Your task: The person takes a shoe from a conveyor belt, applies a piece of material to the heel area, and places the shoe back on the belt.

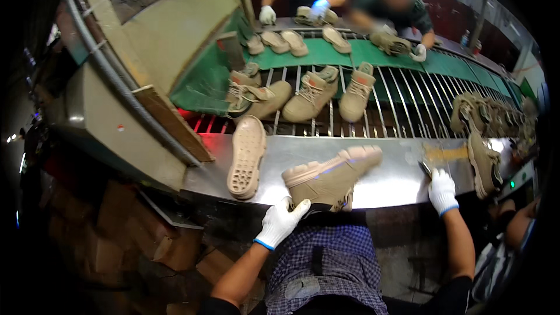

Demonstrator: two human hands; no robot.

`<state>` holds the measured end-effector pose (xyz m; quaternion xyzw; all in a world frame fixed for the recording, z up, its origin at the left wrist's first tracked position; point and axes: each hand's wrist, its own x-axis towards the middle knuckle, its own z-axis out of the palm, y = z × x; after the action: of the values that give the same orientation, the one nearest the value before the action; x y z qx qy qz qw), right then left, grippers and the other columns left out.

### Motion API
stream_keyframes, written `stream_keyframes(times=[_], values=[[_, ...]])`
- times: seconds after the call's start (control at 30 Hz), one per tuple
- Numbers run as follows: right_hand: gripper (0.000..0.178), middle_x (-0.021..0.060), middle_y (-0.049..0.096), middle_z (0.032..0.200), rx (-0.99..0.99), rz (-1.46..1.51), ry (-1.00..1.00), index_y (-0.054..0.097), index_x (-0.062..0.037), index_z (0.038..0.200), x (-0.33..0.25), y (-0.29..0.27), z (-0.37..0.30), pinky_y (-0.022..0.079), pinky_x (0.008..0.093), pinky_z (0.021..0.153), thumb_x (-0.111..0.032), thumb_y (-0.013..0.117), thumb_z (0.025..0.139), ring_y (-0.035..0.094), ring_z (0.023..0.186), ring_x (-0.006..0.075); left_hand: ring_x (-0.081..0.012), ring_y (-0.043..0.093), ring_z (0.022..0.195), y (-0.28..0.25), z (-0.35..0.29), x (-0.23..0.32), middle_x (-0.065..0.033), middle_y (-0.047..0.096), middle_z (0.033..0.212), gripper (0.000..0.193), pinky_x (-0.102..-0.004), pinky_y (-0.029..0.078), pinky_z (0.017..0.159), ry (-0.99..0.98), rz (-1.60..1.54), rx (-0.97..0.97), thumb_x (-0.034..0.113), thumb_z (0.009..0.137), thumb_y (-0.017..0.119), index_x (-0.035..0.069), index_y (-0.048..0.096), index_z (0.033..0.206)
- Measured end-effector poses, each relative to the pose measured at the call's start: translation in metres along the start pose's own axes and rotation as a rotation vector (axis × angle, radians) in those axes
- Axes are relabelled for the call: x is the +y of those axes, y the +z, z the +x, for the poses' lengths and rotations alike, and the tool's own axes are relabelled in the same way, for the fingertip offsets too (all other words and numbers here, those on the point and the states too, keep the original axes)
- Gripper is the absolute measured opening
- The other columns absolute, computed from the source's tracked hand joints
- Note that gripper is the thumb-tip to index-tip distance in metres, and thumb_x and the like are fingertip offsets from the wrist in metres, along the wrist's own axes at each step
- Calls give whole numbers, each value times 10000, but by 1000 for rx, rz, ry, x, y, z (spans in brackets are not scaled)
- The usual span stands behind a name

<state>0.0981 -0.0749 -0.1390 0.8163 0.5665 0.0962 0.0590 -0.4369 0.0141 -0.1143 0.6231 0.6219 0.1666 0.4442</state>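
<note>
Upside down over the metal ledge, a tan boot [326,178] has its pale sole facing up and its toe to the right. My left hand [283,221], in a white glove with a blue cuff, grips the boot by its collar. At the right, my gloved right hand [442,191] is closed round a slim dark tool [426,168]; its kind is not clear. The tool's tip is close to a yellowish smeared patch [446,153] on the ledge. A loose beige sole [247,157] lies left of the boot, studded side up.
Behind the metal ledge [391,186] runs a rack of metal rollers [402,102] carrying several tan boots [312,94]. Beyond it, a green belt [321,51] bears loose soles [293,43]. Two people handle shoes across the line. Another boot [483,164] stands at right; a machine housing [116,122] rises at left.
</note>
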Motion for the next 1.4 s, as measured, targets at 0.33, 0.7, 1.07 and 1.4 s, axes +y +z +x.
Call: stream_keyframes(times=[0.33, 0.7, 1.07, 1.4], values=[[333, 182, 757, 938, -210, 401, -501, 697, -95, 1159, -177, -212, -23, 603, 489, 775, -392, 617, 1032, 752, 849, 394, -371, 646, 1152, 4, 13, 51, -207, 627, 1264, 810, -462, 531, 969, 942, 365, 565, 421, 707, 956, -2, 557, 1271], [297, 195, 719, 750, -227, 335, -763, 647, -9, 973, -265, -227, -4, 607, 501, 634, -297, 604, 1031, 735, 679, 407, -385, 655, 1185, -17, 65, 83, -180, 650, 1319, 859, -479, 545, 1000, 767, 520, 5, 460, 795, 841, 58, 500, 1474], [354, 163, 710, 717, -70, 297, -598, 599, -68, 1011, -228, -185, 21, 581, 497, 574, -422, 611, 1029, 727, 647, 379, -384, 667, 1156, -25, 57, 85, -179, 658, 1314, 865, -473, 554, 978, 864, 547, -34, 532, 803, 855, 36, 540, 1438], [376, 212, 714, 794, -20, 556, -92, 575, -92, 1175, -159, -89, 0, 574, 540, 661, -453, 505, 1094, 723, 717, 426, -394, 637, 1235, -26, 55, 88, -202, 644, 1348, 914, -463, 524, 1053, 836, 595, -14, 559, 781, 879, 13, 552, 1437]])
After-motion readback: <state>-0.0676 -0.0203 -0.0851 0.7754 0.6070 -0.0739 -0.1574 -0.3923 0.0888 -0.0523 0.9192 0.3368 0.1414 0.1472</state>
